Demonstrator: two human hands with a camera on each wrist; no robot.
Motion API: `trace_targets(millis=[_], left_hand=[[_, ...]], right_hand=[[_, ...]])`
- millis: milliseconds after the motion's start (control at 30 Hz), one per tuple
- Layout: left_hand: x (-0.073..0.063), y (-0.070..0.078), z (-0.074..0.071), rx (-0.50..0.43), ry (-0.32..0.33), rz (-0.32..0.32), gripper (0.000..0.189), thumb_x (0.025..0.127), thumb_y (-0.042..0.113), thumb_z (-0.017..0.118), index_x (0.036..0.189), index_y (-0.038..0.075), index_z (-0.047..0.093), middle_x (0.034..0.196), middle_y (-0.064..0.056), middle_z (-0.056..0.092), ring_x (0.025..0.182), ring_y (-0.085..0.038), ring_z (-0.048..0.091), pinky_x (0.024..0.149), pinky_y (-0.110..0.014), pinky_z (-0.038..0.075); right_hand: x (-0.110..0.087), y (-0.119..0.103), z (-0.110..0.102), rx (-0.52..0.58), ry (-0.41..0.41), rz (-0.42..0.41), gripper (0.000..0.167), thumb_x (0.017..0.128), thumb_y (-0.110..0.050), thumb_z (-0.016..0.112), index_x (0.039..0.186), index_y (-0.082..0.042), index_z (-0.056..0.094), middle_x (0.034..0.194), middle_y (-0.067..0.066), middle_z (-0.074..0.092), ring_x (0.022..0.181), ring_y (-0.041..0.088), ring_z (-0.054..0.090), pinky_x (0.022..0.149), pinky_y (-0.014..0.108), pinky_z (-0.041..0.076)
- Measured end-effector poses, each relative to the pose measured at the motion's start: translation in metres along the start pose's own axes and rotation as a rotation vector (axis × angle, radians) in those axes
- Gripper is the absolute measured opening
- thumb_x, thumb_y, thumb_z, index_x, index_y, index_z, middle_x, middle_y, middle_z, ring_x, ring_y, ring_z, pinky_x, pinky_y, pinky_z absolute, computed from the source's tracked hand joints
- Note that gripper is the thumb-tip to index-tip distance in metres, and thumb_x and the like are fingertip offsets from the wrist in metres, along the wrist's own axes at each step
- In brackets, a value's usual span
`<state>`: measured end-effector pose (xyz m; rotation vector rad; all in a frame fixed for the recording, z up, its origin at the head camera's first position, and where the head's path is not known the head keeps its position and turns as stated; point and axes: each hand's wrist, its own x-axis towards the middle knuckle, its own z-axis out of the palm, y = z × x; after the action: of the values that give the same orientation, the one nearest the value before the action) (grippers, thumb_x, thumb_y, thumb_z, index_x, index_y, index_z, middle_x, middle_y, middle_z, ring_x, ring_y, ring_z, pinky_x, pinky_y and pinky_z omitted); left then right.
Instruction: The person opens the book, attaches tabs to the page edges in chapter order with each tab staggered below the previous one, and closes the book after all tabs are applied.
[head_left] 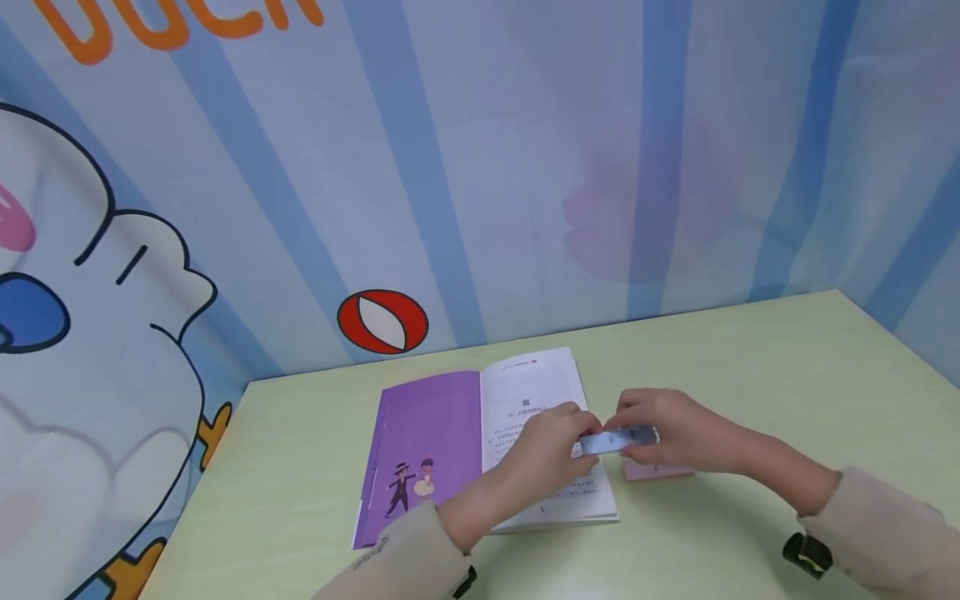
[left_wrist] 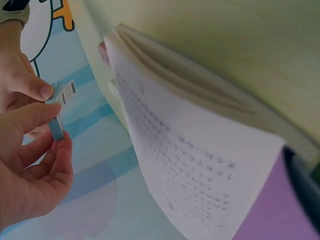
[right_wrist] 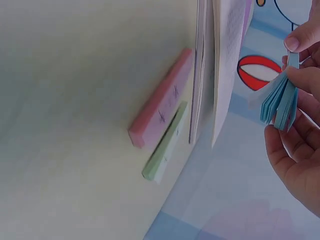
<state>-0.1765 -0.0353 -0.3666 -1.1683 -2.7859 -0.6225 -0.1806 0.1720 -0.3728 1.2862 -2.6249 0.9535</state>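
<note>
Between both hands, above the right edge of the open book (head_left: pixel 536 400), is a small blue pad of sticky notes (head_left: pixel 602 441). My left hand (head_left: pixel 543 446) pinches its left end, and my right hand (head_left: pixel 678 429) grips the other end with thumb and fingers. Seen from the right wrist, the blue sheets (right_wrist: pixel 282 102) fan apart at one end. A white printed strip (left_wrist: pixel 66 94) sticks out of the pad in the left wrist view. Beneath the right hand lies a pink pad (right_wrist: pixel 161 102), with a thinner green pad (right_wrist: pixel 166 142) beside it.
The book's purple page (head_left: pixel 431 442) lies on the left and its printed page on the right, on a pale green table (head_left: pixel 810 375). A cartoon-printed backdrop (head_left: pixel 525 167) rises behind the table's far edge.
</note>
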Motion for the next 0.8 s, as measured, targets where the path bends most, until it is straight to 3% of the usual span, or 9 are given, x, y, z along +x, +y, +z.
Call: trace_targets(millis=[200, 467, 800], left_hand=[[-0.017, 0.001, 0.006, -0.030, 0.016, 0.041, 0.017, 0.076, 0.007, 0.074, 0.093, 0.008, 0.069, 0.081, 0.006, 0.059, 0.070, 0.001, 0.049, 0.064, -0.006, 0.039], [-0.032, -0.001, 0.013, -0.092, -0.008, 0.019, 0.018, 0.073, 0.009, 0.076, 0.090, 0.010, 0.070, 0.080, 0.008, 0.060, 0.071, 0.003, 0.050, 0.064, -0.006, 0.038], [-0.059, 0.003, 0.022, -0.120, -0.003, 0.042, 0.017, 0.069, 0.008, 0.078, 0.085, 0.011, 0.072, 0.074, 0.010, 0.059, 0.066, 0.007, 0.047, 0.060, -0.002, 0.034]], right_hand=[[-0.008, -0.008, 0.015, 0.008, 0.017, -0.054, 0.020, 0.076, -0.004, 0.073, 0.094, -0.012, 0.072, 0.081, -0.012, 0.050, 0.067, 0.001, 0.044, 0.056, 0.016, 0.040], [-0.015, -0.018, 0.029, -0.010, 0.039, -0.077, 0.022, 0.072, -0.003, 0.075, 0.092, -0.012, 0.073, 0.081, -0.013, 0.051, 0.069, 0.000, 0.044, 0.056, 0.014, 0.040], [-0.028, -0.029, 0.054, 0.000, 0.078, -0.134, 0.025, 0.068, -0.003, 0.078, 0.091, -0.009, 0.073, 0.080, -0.011, 0.053, 0.068, -0.002, 0.044, 0.056, 0.009, 0.038]])
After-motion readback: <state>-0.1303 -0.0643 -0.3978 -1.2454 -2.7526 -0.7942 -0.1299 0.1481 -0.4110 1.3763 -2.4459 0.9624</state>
